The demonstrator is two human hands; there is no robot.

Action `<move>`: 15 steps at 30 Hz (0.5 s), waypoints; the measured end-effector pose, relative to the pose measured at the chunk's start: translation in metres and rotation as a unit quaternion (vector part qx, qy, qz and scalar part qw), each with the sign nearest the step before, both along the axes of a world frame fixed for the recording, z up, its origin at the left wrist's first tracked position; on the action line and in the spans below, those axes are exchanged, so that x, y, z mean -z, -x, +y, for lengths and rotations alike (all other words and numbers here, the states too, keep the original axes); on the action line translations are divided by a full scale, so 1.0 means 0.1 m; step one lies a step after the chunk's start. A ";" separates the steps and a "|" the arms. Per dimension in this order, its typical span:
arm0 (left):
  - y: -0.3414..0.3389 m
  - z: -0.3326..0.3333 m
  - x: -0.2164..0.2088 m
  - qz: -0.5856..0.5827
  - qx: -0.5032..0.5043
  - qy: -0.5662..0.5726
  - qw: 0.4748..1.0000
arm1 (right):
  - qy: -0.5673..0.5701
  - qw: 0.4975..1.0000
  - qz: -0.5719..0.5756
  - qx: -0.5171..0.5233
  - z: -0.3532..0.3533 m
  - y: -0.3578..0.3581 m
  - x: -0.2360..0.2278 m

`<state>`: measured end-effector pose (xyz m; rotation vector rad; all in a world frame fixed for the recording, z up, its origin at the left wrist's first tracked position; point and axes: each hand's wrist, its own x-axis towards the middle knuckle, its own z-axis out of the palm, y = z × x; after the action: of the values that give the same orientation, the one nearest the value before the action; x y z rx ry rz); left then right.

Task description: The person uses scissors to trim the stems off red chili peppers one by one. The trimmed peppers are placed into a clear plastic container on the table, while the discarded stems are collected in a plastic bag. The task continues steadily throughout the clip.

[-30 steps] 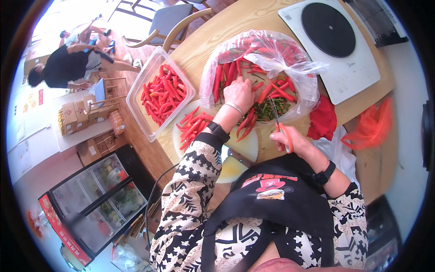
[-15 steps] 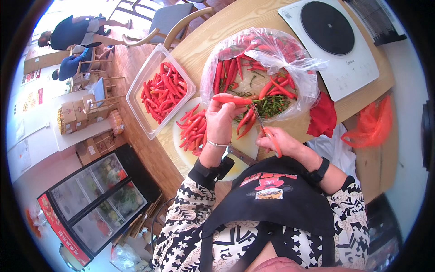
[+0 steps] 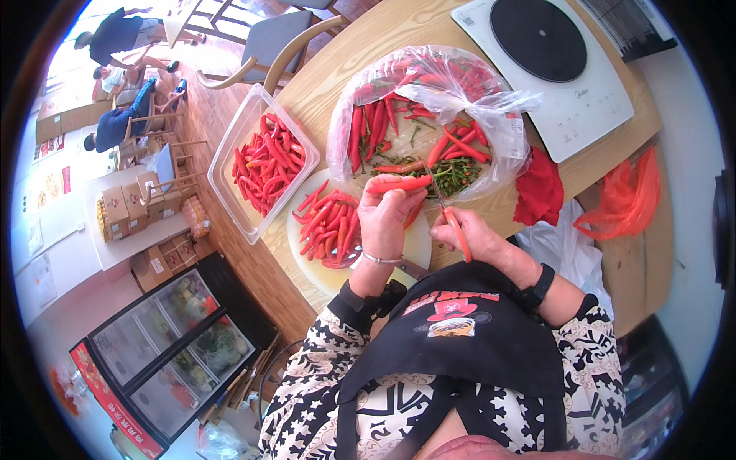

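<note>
Between the fingertips of my left hand (image 3: 382,222) is a red chili pepper (image 3: 405,185), held sideways above the board's far edge. My right hand (image 3: 474,234) grips orange-handled scissors (image 3: 458,234), and their blades are at the pepper's right end. A pile of red chili peppers (image 3: 331,228) lies left of my left hand on a round white cutting board (image 3: 307,268). Just beyond my hands, a clear plastic bag (image 3: 502,165) lies spread, holding whole red chilies (image 3: 369,130) and a heap of green stems (image 3: 458,175). A knife handle (image 3: 415,269) shows partly below my left wrist.
A clear plastic tub (image 3: 221,176) of red chilies stands at the left table edge. At far right sits a white induction cooker (image 3: 594,115). A red cloth (image 3: 538,188) and an orange plastic bag (image 3: 625,203) lie to the right. Chairs and people are at upper left.
The green stem seen between the scissor blades before no longer shows at the pepper's end. My left hand has moved slightly right and nearer to me. The whole view has shifted a little.
</note>
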<state>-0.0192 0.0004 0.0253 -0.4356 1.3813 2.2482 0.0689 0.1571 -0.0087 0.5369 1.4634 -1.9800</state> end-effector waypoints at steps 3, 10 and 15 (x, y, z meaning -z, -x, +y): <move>-0.02 0.00 0.00 0.002 -0.001 -0.002 1.000 | -0.013 1.000 -0.003 -0.012 0.04 0.02 -0.07; 0.13 -0.04 0.06 -0.016 -0.024 -0.016 0.999 | 0.042 0.998 -0.031 -0.022 0.17 -0.03 -0.16; 0.59 0.20 0.36 0.191 0.232 0.387 0.872 | 0.019 0.997 -0.064 -0.032 0.31 -0.21 0.01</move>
<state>-0.0779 0.0207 -0.0111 0.1231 2.2937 1.3570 0.0895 0.1877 -0.0096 0.5819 1.3457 -1.8846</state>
